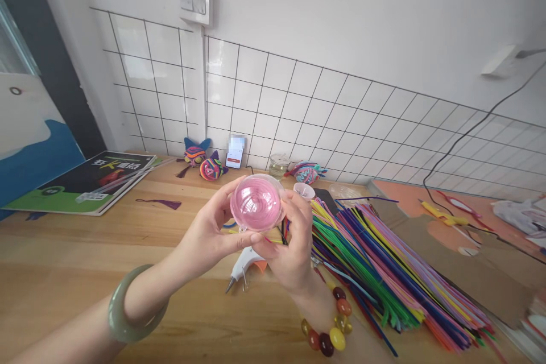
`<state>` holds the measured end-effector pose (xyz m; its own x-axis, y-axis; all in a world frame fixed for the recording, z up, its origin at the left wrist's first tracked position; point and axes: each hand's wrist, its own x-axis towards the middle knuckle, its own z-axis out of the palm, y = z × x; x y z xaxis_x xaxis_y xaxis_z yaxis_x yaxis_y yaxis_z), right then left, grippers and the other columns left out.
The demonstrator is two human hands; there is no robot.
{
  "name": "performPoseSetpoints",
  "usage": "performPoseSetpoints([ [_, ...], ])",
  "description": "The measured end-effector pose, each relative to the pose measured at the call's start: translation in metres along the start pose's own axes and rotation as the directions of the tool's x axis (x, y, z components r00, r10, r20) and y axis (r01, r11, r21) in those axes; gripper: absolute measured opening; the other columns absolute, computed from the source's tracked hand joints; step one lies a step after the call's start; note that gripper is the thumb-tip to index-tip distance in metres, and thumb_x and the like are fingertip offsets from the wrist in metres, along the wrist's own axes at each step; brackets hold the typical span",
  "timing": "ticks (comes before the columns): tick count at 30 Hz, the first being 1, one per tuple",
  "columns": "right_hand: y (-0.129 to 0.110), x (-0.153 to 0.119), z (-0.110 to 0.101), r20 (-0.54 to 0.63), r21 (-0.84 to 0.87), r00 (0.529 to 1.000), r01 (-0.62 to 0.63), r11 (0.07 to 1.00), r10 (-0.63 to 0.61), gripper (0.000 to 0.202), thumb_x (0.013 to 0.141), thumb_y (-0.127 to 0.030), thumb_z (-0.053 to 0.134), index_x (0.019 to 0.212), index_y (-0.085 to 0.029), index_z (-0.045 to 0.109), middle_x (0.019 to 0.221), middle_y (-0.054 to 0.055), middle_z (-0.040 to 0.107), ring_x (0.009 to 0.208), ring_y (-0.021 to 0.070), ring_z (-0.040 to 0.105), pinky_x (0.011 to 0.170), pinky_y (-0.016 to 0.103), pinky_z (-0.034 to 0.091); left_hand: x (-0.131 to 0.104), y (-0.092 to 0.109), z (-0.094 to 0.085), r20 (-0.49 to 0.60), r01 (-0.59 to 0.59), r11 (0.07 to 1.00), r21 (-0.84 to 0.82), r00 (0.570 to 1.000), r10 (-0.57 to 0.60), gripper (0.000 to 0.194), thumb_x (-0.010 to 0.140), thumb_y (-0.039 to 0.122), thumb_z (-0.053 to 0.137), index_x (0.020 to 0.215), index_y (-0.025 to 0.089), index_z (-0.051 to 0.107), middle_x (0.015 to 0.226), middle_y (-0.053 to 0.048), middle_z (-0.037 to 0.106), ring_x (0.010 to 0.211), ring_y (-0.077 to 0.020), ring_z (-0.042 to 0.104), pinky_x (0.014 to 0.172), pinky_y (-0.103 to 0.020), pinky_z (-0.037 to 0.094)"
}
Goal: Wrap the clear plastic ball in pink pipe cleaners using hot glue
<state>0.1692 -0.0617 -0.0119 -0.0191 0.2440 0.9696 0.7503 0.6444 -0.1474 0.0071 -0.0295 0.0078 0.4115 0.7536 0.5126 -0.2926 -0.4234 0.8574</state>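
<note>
A round clear plastic ball (257, 203) with a pink coiled lining is held up over the wooden table. My left hand (215, 224) grips its left side, fingers behind and thumb below. From the right, my right hand (292, 242) closes round the edge, its thumb meeting the left thumb under the rim. A small clear loop shows at the ball's lower edge. Below the hands lies a white hot glue gun (244, 266), its nozzle pointing down-left and partly hidden by my right hand. Bundles of coloured pipe cleaners (384, 264) lie right of my right hand.
Striped wrapped ornaments (197, 152), a propped phone (236, 152) and a glass jar (278, 165) stand along the wall. A purple tassel (164, 203) and a booklet (106, 176) lie left. A yellow glue gun (443, 214) with a black cord rests at right.
</note>
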Motion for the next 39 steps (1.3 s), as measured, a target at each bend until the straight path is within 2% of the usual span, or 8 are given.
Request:
performPoseSetpoints([
  [7,-0.0008,-0.0003,0.0007,0.008,0.015,1.0,-0.025,1.0,0.024,0.056,0.089,-0.048,0.063,0.136,-0.025,0.042,0.124,0.014,0.05,0.117,0.0302,0.055,0.096,0.06,0.051,-0.0008,-0.0009,-0.0003,0.007,0.025,1.0,0.003,1.0,-0.025,0.076,0.072,0.026,0.083,0.139,0.028,0.047,0.143,-0.01,0.055,0.127,-0.0292,0.055,0.103,-0.041,0.048],
  [16,0.0006,0.0005,0.0004,0.018,-0.002,0.999,-0.033,0.999,0.033,0.055,0.088,-0.047,0.064,0.134,-0.025,0.044,0.123,0.014,0.051,0.116,0.0316,0.055,0.095,0.061,0.052,0.0031,-0.003,-0.0006,0.035,0.01,1.0,0.014,0.999,-0.01,0.075,0.074,0.026,0.081,0.14,0.03,0.047,0.145,-0.009,0.053,0.13,-0.0295,0.052,0.107,-0.043,0.045],
  [28,0.0,0.0005,-0.0004,0.053,-0.024,0.997,-0.05,0.998,0.052,0.056,0.088,-0.045,0.064,0.136,-0.026,0.042,0.124,0.014,0.049,0.118,0.0314,0.054,0.095,0.059,0.053,0.0044,-0.0024,0.0009,0.026,0.023,1.0,-0.011,0.999,-0.022,0.075,0.072,0.027,0.082,0.14,0.026,0.049,0.143,-0.012,0.055,0.13,-0.0306,0.053,0.107,-0.044,0.045],
  [33,-0.0003,0.0007,-0.0002,0.051,-0.028,0.997,-0.061,0.998,0.062,0.055,0.089,-0.046,0.062,0.137,-0.026,0.042,0.124,0.013,0.05,0.118,0.0312,0.054,0.094,0.058,0.053,0.0044,-0.0032,0.0002,0.037,0.012,1.0,0.008,0.999,-0.012,0.07,0.075,0.026,0.08,0.138,0.028,0.05,0.14,-0.009,0.058,0.128,-0.0293,0.054,0.106,-0.042,0.046],
  [39,-0.0006,0.0011,-0.0005,0.059,-0.027,0.995,-0.073,0.997,0.074,0.054,0.09,-0.047,0.061,0.136,-0.026,0.042,0.122,0.013,0.051,0.117,0.0303,0.055,0.094,0.057,0.054,0.0046,-0.0021,0.0011,0.017,0.016,0.999,0.048,1.0,-0.017,0.07,0.074,0.029,0.08,0.138,0.026,0.051,0.139,-0.011,0.058,0.127,-0.0318,0.055,0.104,-0.046,0.047],
])
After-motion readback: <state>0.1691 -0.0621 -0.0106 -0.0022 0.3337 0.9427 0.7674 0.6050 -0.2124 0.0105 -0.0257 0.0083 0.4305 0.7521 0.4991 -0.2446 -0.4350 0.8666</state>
